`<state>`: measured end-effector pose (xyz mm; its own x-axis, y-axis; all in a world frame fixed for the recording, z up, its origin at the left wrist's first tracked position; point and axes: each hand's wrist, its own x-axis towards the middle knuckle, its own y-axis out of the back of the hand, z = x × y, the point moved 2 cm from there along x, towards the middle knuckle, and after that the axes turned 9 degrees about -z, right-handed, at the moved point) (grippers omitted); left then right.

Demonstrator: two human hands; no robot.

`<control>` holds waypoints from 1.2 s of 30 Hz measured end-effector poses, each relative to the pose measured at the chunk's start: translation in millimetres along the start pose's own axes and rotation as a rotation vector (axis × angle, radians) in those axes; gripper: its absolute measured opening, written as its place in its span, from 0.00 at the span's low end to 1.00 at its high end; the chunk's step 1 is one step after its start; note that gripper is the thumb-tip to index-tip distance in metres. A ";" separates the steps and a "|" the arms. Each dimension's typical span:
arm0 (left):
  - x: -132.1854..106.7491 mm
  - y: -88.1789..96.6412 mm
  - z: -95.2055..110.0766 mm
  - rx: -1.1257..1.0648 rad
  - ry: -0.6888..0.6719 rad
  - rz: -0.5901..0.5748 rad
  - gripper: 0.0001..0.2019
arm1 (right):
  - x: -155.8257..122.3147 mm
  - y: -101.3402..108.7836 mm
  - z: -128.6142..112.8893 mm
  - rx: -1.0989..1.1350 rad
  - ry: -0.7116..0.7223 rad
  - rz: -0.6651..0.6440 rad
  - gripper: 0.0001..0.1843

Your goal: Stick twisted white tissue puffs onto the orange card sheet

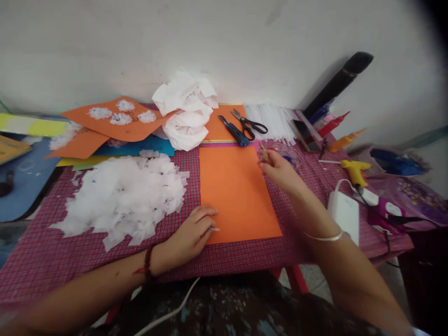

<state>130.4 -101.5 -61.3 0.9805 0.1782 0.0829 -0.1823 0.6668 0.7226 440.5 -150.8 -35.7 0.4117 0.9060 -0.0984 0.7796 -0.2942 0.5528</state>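
Observation:
A sheet of orange paper [234,191] lies before me on the checked cloth. My left hand [194,231] rests at the sheet's lower left edge, its fingers curled together on a small white scrap [214,229]. Over the sheet's upper right corner, my right hand [278,170] is closed on a short light-brown stick [263,151]. Just beyond that hand is a small clear dish [289,155], partly hidden. To the left of my left hand spreads a heap of white paper pieces [126,193].
Behind the sheet lie black-handled scissors [254,125] and a blue cutter knife [234,130]. Crumpled white tissue [187,109] and orange cards with white tufts [129,126] stand at back left. A yellow glue gun [355,170] and white power strip [344,214] sit at right.

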 end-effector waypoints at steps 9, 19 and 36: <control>11.7 9.0 -9.4 -0.601 0.272 0.138 0.06 | -21.2 -63.5 -30.1 0.386 -0.037 -0.275 0.26; 19.2 7.7 -26.8 -1.175 0.376 0.363 0.18 | -31.0 -91.2 -24.7 0.229 0.072 -0.328 0.12; 21.9 6.8 -17.4 -0.930 0.312 0.323 0.12 | -46.9 -128.4 -42.4 0.299 0.268 -0.496 0.16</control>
<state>149.3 -80.4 -66.6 0.8360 0.5397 -0.0992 -0.5486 0.8259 -0.1301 301.1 -142.5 -67.0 -0.1340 0.9897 -0.0511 0.9611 0.1424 0.2367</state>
